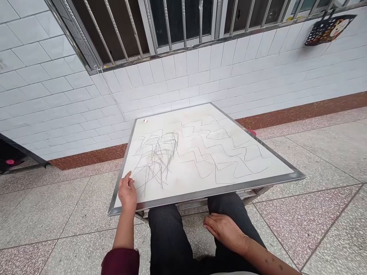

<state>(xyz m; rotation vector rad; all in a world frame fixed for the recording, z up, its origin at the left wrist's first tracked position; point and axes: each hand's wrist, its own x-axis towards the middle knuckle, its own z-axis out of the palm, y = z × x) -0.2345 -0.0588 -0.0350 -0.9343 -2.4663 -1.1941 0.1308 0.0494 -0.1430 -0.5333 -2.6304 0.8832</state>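
A white board (pixel 206 152) with a metal frame lies nearly flat across my lap, and grey zigzag lines cover its right part. A dense tangle of scribbled lines (pixel 156 158) fills its left part. My left hand (pixel 127 193) rests at the board's near left edge, with the fingertips on the surface just below the scribbles. Nothing shows in that hand, though the curled fingers could hide something thin. My right hand (pixel 226 231) lies flat on my right thigh (pixel 232 210), below the board and touching nothing else. A small white and red object (pixel 145 121) sits at the far corner.
A pink item (pixel 252 132) pokes out past the board's far right edge. White tiled wall (pixel 183 80) with brown skirting (pixel 301 109) runs behind, under a barred window (pixel 172 23). A patterned bag (pixel 329 30) hangs at upper right. Terrazzo floor (pixel 315 214) surrounds me.
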